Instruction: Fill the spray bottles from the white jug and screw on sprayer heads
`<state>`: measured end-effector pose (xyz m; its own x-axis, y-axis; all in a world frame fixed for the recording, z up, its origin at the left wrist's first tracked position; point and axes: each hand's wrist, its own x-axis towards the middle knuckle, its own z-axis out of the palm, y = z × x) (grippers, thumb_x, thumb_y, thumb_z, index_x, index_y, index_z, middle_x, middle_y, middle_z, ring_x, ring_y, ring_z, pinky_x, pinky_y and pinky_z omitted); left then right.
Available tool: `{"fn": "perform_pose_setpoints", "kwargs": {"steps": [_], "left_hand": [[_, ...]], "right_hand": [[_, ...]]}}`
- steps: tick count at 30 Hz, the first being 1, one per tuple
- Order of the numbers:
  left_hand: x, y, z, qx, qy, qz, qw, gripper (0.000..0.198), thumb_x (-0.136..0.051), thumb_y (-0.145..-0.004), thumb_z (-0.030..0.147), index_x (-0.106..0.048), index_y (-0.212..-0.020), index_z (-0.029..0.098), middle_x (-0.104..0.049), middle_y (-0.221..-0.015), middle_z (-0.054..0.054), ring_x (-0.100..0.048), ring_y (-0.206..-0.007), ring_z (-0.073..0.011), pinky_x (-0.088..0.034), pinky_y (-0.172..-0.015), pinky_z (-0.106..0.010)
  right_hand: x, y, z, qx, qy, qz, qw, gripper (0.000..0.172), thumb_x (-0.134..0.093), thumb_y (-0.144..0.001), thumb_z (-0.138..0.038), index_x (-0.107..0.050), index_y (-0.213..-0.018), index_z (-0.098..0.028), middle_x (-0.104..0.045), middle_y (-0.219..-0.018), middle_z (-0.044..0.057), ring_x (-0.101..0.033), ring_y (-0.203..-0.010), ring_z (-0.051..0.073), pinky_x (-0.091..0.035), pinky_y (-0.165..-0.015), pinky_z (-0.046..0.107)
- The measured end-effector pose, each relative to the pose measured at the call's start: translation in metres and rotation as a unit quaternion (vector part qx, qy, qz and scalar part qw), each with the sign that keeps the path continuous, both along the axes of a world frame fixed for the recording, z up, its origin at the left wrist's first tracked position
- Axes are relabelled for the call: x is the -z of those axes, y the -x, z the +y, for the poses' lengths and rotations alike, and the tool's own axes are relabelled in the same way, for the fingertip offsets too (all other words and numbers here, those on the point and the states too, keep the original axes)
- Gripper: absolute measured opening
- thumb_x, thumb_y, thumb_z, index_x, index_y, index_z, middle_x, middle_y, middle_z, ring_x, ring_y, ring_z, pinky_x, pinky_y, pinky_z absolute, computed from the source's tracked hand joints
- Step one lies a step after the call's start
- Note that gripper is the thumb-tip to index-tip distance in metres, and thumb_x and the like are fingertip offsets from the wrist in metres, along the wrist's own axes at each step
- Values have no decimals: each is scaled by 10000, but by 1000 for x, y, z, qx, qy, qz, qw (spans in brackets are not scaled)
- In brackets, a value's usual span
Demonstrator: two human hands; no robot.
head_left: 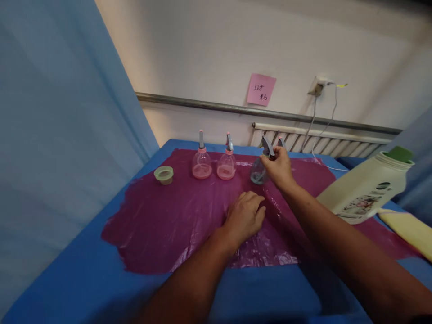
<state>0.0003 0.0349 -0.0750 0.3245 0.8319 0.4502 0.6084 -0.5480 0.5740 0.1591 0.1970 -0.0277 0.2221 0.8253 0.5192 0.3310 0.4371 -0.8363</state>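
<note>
My right hand [279,168] is closed around the neck of a clear spray bottle [258,173] with a grey trigger head, which looks empty of pink liquid. Just behind my fingers shows a second grey spray head [281,142]; its bottle is hidden by the hand. Low over the purple plastic sheet [162,225], my left hand [245,215] has loosely bent fingers, thumb apart, with nothing visible in it. To the left stand two spray bottles with pink collars, one [201,170] beside the other [226,170], both holding some pink liquid.
A pale green round container [164,174] sits at the sheet's left. On the right are a large cream bottle [367,189] with a green top and a yellow cloth-like item [408,229]. Behind run a metal rail [209,104], a radiator [303,133] and cables. A blue curtain [67,112] hangs left.
</note>
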Motion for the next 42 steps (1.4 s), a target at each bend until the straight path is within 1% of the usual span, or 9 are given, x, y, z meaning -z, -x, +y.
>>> {"fn": "perform_pose_setpoints", "kwargs": {"steps": [7, 16, 21, 23, 26, 30, 34, 38, 42], "left_hand": [[-7, 2, -5, -7, -4, 32, 999, 262, -634, -1103, 234, -804, -1296, 187, -817, -1253, -133, -750, -1195, -320, -619, -1121, -516], [-12, 1, -7, -2, 5, 47, 999, 240, -630, -1096, 218, -806, -1256, 181, -815, -1247, -138, -750, -1187, -328, -621, -1117, -531], [-12, -2, -8, -9, -3, 53, 999, 208, -628, -1103, 225, -807, -1207, 199, -815, -1218, -124, -748, -1157, -314, -617, -1108, -513], [-13, -4, -8, -20, -8, 57, 998, 192, -625, -1110, 236, -804, -1173, 207, -814, -1181, -117, -749, -1135, -307, -621, -1077, -491], [-15, -6, -9, -36, -5, 84, 996, 172, -625, -1097, 227, -790, -1053, 202, -809, -1099, -112, -762, -1069, -300, -629, -988, -454], [-23, -6, -13, -38, 10, 108, 993, 157, -639, -1054, 202, -776, -976, 203, -822, -1034, -99, -792, -952, -282, -611, -818, -406], [-31, -3, -21, 12, -20, 92, 995, 131, -696, -981, 229, -739, -858, 230, -819, -891, -51, -765, -771, -246, -474, -611, -351], [-38, -1, -27, 66, -85, -1, 994, 99, -678, -907, 178, -715, -835, 235, -800, -819, -21, -719, -701, -208, -390, -570, -337], [-47, -4, -27, 66, -55, -200, 976, 113, -656, -942, 195, -738, -875, 234, -789, -814, -13, -709, -715, -176, -497, -678, -318]], "right_hand": [[15, 15, 42, 28, 3, -36, 999, 592, -814, -802, -387, -623, -1329, -196, -827, -1230, 167, -782, -1074, 292, -638, -1023, 499], [25, 12, 46, 41, 6, -97, 994, 628, -800, -816, -409, -671, -1381, -165, -816, -1308, 217, -778, -1134, 352, -626, -1081, 577], [9, 7, 27, 48, -52, -117, 991, 772, -787, -857, -431, -587, -1560, -181, -704, -1547, 245, -675, -1437, 395, -517, -1255, 650], [-4, 10, 15, 38, -114, -130, 984, 695, -748, -927, -432, -597, -1570, -213, -682, -1579, 222, -631, -1510, 387, -473, -1304, 656], [-23, 27, 2, -34, -157, -148, 976, 583, -737, -986, -461, -640, -1525, -258, -748, -1486, 180, -704, -1419, 355, -531, -1257, 617], [-33, 63, 4, -121, -56, -168, 977, 747, -828, -916, -586, -629, -1539, -227, -788, -1433, 206, -762, -1329, 381, -602, -1153, 612], [-27, 92, 17, -115, 16, -198, 973, 913, -911, -827, -503, -575, -1620, -199, -811, -1413, 214, -763, -1343, 414, -579, -1182, 632], [-18, 104, 23, -102, 33, -196, 975, 697, -827, -870, -373, -644, -1520, -200, -861, -1250, 161, -810, -1170, 364, -613, -1119, 588], [-14, 102, 19, -115, 15, -172, 978, 396, -744, -914, -356, -718, -1287, -226, -862, -1208, 125, -808, -1077, 297, -638, -1056, 514]]}}
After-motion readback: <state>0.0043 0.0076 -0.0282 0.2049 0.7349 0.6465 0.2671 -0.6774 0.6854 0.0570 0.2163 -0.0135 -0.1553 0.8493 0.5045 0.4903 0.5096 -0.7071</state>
